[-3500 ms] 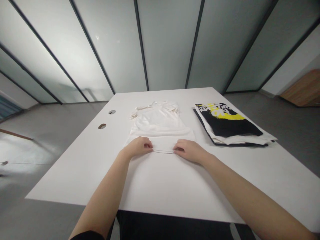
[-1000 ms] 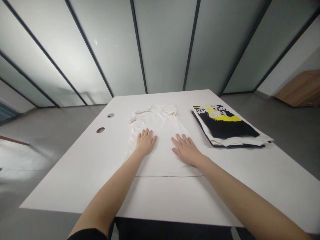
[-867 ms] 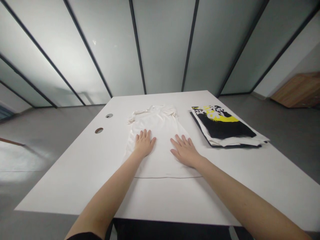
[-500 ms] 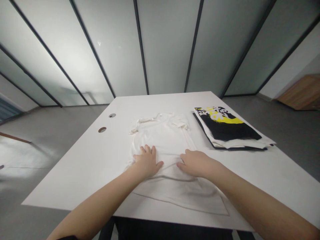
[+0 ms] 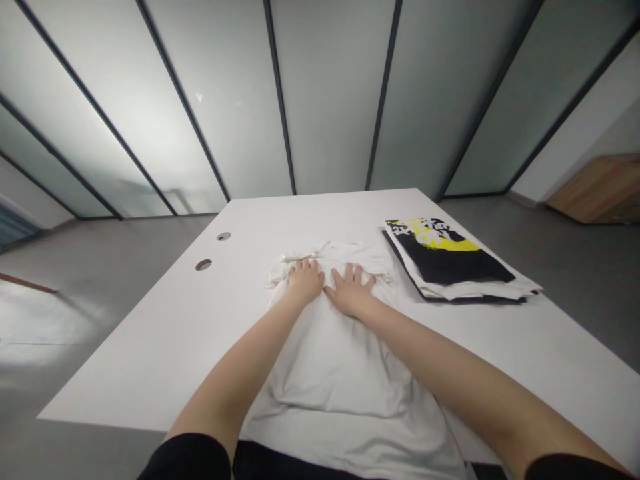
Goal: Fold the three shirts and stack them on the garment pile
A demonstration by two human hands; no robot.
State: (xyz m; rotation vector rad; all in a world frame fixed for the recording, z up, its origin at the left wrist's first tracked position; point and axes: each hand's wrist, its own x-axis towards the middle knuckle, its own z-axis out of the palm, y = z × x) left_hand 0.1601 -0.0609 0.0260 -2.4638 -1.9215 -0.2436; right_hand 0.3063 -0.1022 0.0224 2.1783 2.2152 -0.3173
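A white T-shirt (image 5: 340, 373) lies lengthwise on the white table, its sleeves and collar bunched at the far end and its hem reaching the near edge. Wrinkles run across its lower half. My left hand (image 5: 306, 281) rests flat on the upper part of the cloth, fingers stretched forward. Beside it, my right hand (image 5: 350, 290) presses on the same area with fingers spread. Neither hand grips the fabric. Both forearms lie over the shirt's sides and hide parts of them.
A stack of folded clothes (image 5: 455, 263), topped by a black, yellow and white print, sits to the right on the table (image 5: 145, 360). Two round holes pierce the tabletop at left. Frosted glass panels (image 5: 330, 93) stand behind, and a wooden piece (image 5: 595, 190) is far right.
Both hands have moved forward from the shirt's middle to its upper part and closer together. The shirt's hem has come nearer to me, and its top end has shifted slightly nearer.
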